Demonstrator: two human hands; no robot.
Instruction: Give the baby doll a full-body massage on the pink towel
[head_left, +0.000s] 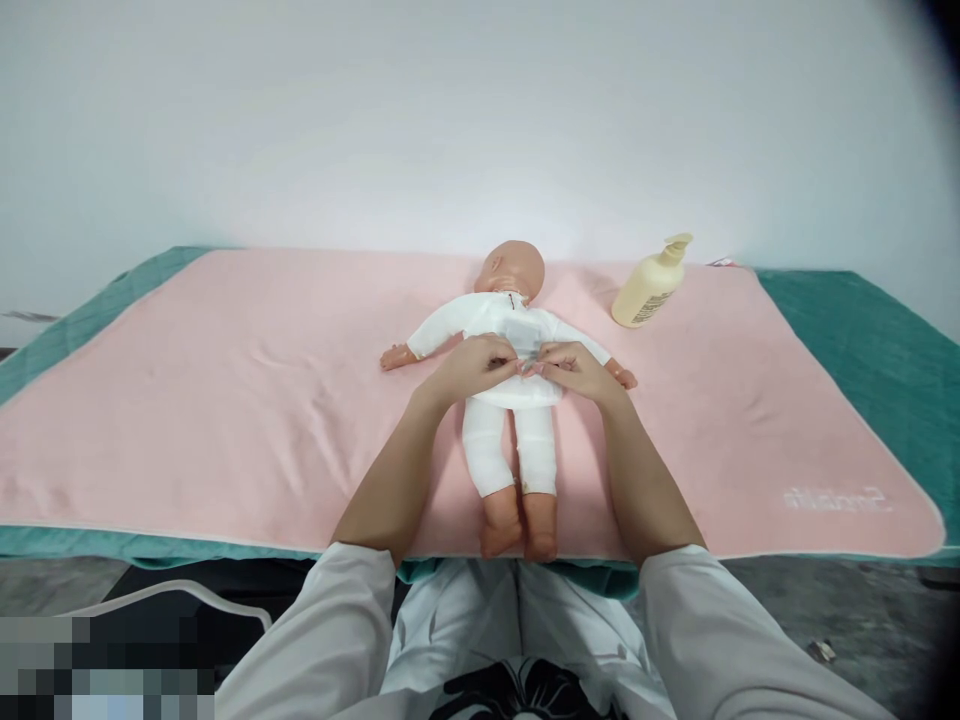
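A baby doll (511, 400) in white clothes lies on its back on a pink towel (247, 400), head toward the wall and feet at the near edge. My left hand (474, 366) and my right hand (576, 368) rest on the doll's belly, fingertips meeting in the middle. Both hands pinch the white garment's fabric at the waist, fingers curled and pressed together.
A cream pump bottle (651, 284) lies tilted on the towel to the right of the doll's head. The pink towel covers a teal mat (862, 340) on the table, with a white wall behind. White sleeves show at the bottom.
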